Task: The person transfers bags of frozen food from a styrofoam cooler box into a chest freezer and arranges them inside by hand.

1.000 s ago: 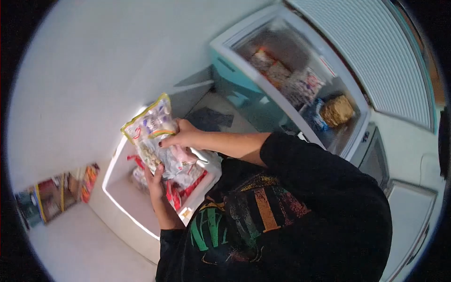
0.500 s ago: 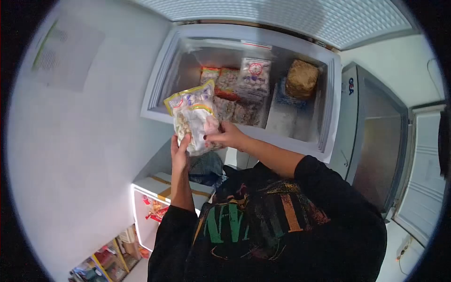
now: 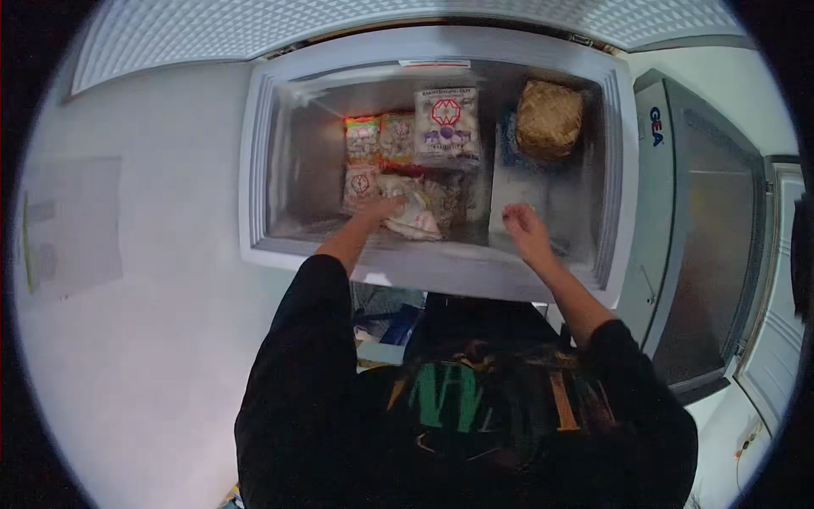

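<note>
My left hand (image 3: 379, 209) reaches into the chest freezer (image 3: 254, 170), its fingers on a whitish plastic food bag (image 3: 414, 217). That bag lies crumpled on top of other packs near the front wall; its label cannot be read. My right hand (image 3: 527, 231) hangs over the freezer's right part, fingers curled in, with nothing visible in it. Behind the bag sits a large clear pack of pale balls (image 3: 446, 127) with a red emblem. Smaller red-edged packs (image 3: 363, 140) lie left of it.
A brown wrapped block (image 3: 549, 119) rests at the back right, above a pale raised ledge (image 3: 530, 191) inside the freezer. The lid (image 3: 339, 17) stands open behind. To the right is a grey cabinet marked GEA (image 3: 704, 229); a white wall (image 3: 153, 339) runs along the left.
The bag, held in both hands before the freezer's front rim, is now down inside among the packs under my left hand. My right hand has let go and moved right. The view has shifted.
</note>
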Available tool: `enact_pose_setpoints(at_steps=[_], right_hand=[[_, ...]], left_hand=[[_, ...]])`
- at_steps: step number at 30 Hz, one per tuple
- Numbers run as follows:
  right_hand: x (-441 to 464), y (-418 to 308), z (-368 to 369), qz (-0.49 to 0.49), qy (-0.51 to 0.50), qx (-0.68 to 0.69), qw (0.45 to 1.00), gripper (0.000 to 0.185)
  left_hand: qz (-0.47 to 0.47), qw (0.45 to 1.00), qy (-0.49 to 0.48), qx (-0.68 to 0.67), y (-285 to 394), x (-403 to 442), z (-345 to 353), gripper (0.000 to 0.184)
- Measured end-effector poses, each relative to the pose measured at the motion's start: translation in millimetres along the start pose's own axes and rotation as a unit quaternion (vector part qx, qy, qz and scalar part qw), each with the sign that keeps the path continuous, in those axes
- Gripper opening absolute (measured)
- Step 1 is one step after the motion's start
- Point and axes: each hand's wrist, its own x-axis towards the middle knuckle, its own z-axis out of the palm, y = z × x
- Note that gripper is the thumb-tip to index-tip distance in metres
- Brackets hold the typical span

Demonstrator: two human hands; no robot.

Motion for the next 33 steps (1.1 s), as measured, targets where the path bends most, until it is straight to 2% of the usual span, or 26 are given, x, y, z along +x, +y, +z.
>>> enact_pose_setpoints(at_steps=[1,2,3,4,5,6,8,9,10,13,18,19,20,21,23,25,28,29,31,32,33], right_hand=[[-15.1,-1.9,11.6,-0.017,0.023,0.051,0.998,0.024],[-30.5,-14.1,23.5,-0.016,0.029,0.048,0.998,0.024],[-49.0,-28.2,34.7,-0.009,0.045,0.124,0.991,0.021],[-36.4,-29.5,47.6,0.01,0.048,0.208,0.977,0.018],[-32.0,-29.0,45.0,0.02,0.049,0.209,0.977,0.018],[-29.6,-28.1,42.0,0.003,0.057,0.211,0.976,0.017],[-31.7,-15.5,45.6,-0.017,0.064,0.213,0.975,0.017],[-32.2,-9.0,48.2,-0.022,0.104,0.223,0.969,0.017],[-33.1,-3.9,51.2,-0.027,0.144,0.232,0.962,0.016],[-24.6,-20.9,38.4,0.023,0.152,0.231,0.961,0.016],[-25.0,-25.0,41.4,0.042,0.117,0.214,0.969,0.012],[-25.4,-25.9,40.9,0.035,0.107,0.213,0.97,0.011],[-25.0,-27.1,39.8,0.039,0.11,0.212,0.97,0.011],[-24.8,-28.6,38.8,0.057,0.104,0.208,0.971,0.011],[-24.7,-28.8,38.2,0.074,0.097,0.205,0.971,0.01],[-27.4,-27.5,39.8,0.086,0.094,0.207,0.97,0.01],[-27.2,-31.1,38.0,0.088,0.091,0.212,0.969,0.009],[-27.4,-30.6,36.6,0.089,0.094,0.209,0.969,0.009],[-26.9,-28.9,33.7,0.096,0.077,0.197,0.973,0.009],[-26.9,-28.8,32.6,0.098,0.076,0.193,0.973,0.009],[-26.6,-30.6,32.0,0.113,0.075,0.206,0.969,0.01]], left_hand=[[-0.145,0.978,0.03,-0.149,3.6,-5.0,2.9,0.07],[-0.141,0.979,0.025,-0.146,-5.6,1.9,-0.7,0.07],[-0.152,0.986,-0.007,-0.075,-17.6,8.1,-3.5,0.071],[-0.181,0.983,-0.038,-0.004,-35.6,41.8,-13.2,0.072],[-0.188,0.981,-0.045,-0.003,-64.8,86.6,-6.5,0.072],[-0.115,0.983,-0.112,0.088,-108.2,136.5,3.7,0.071],[-0.036,0.968,-0.177,0.174,-131.2,164.3,12.4,0.07],[-0.012,0.96,-0.191,0.204,-138.8,177.1,19.2,0.067],[0.002,0.956,-0.19,0.222,-142.7,183.6,23.5,0.065],[0.038,0.94,-0.168,0.295,-154.6,212.3,35.6,0.058],[0.091,0.884,-0.06,0.454,-213.6,261.6,58.2,0.047],[-0.026,0.925,-0.008,0.38,-199.5,249.3,53.5,0.043],[-0.025,0.924,-0.013,0.381,-190.4,248.0,51.9,0.043],[0.002,0.882,-0.087,0.463,-182.2,249.4,49.7,0.044],[0.03,0.827,-0.159,0.538,-153.5,233.8,47.9,0.046],[0.252,0.703,-0.044,0.664,-103.8,199.5,59.9,0.047],[0.287,0.711,-0.105,0.634,-56.4,202.2,76.3,0.051],[0.291,0.71,-0.106,0.632,-71.6,217.3,87.3,0.051],[0.347,0.702,0.113,0.612,-120.0,254.3,114.5,0.053],[0.348,0.705,0.112,0.608,-100.6,239.5,109.3,0.053],[0.226,0.758,0.065,0.608,-78.7,223.0,99.0,0.05]])
